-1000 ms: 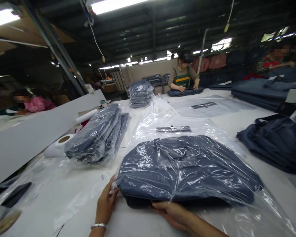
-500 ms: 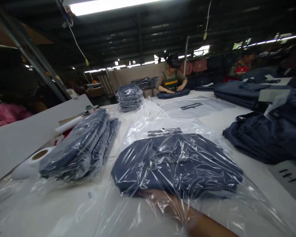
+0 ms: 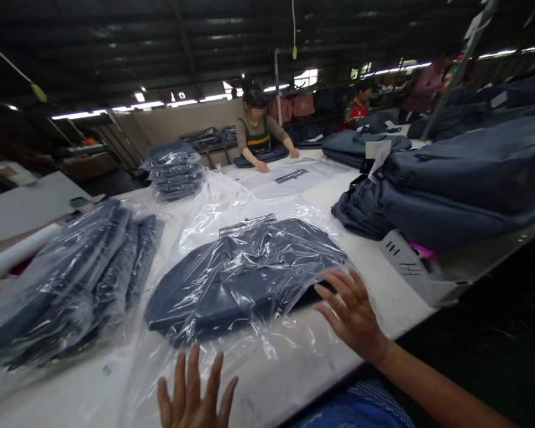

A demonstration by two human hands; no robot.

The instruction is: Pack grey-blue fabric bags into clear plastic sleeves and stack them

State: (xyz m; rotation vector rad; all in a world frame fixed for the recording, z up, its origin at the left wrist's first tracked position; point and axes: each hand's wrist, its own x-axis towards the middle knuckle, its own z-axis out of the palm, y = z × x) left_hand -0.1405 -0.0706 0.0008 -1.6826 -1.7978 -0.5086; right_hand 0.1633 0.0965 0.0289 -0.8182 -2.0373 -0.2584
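Note:
A navy bag (image 3: 249, 291) lies flat on the white table inside a clear plastic bag (image 3: 245, 261). My left hand (image 3: 194, 392) is at the near edge of the plastic with its fingers spread, holding nothing. At the right end of the navy bag, my right hand (image 3: 352, 315) has its fingers stretched out by the edge of the plastic; whether the fingertips press on it I cannot tell. A dark printed strip (image 3: 246, 224) shows on the plastic just beyond the navy bag.
Plastic-wrapped navy bags (image 3: 71, 285) lean on the left; a wrapped stack (image 3: 175, 169) stands behind. Unwrapped navy bags (image 3: 463, 178) are piled right, with a marked card (image 3: 403, 261) before them. Across the white table (image 3: 294, 380), a co-worker (image 3: 261, 131) handles a navy bag.
The view has swung right. My right hand has come out from inside the plastic to the navy bag's right end, and my left hand has come into view with fingers spread.

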